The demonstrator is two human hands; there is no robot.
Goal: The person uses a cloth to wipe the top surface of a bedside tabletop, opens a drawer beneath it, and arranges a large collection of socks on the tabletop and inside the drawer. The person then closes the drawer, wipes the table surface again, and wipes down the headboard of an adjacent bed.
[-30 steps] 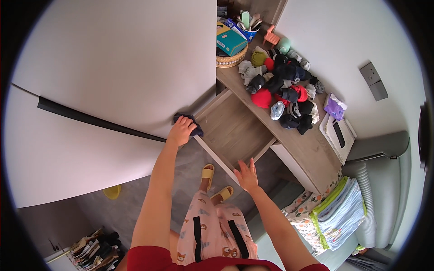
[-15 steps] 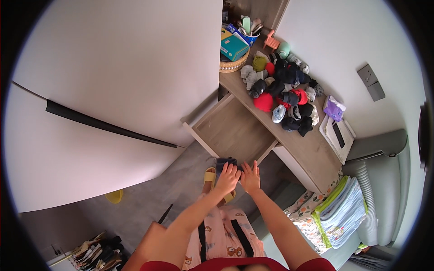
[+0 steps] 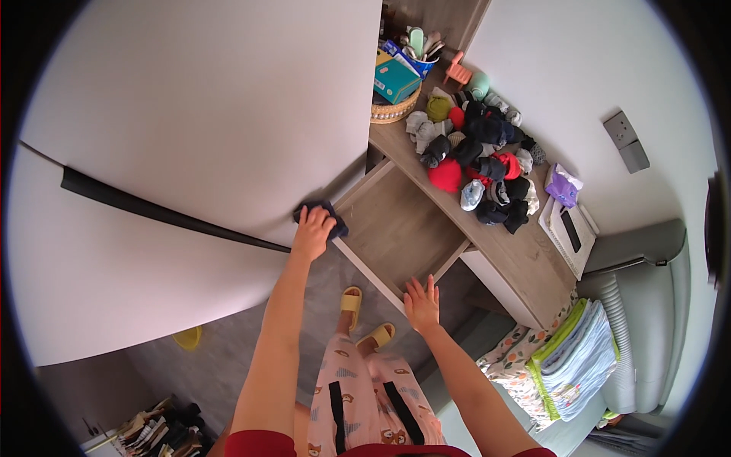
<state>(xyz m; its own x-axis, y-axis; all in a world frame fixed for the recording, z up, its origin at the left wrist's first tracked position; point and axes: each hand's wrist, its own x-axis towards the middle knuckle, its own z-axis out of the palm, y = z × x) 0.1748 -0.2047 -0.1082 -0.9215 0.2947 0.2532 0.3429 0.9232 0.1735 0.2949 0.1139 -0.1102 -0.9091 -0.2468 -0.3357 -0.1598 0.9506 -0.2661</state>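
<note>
My left hand (image 3: 314, 234) is closed on a dark navy cloth (image 3: 337, 219), pressing it against the left front corner of a pulled-out wooden drawer (image 3: 388, 221). Part of the cloth is hidden under my fingers. Toward the right end of the drawer's front edge, my right hand (image 3: 421, 305) rests with its fingers stretched out and nothing in them. Behind the drawer, on the wooden desk top (image 3: 525, 255), lies a heap of rolled socks (image 3: 476, 152) in black, grey, red and white.
A tall white cabinet (image 3: 205, 122) with a black handle strip stands close on the left. A woven basket (image 3: 396, 112) holding boxes sits at the desk's back. Folded towels (image 3: 575, 362) and a grey cushioned seat (image 3: 655, 320) are on the right.
My left hand has moved left and away from me with the cloth, along the drawer front to its left corner. My right hand has hardly moved. My feet have shifted slightly.
</note>
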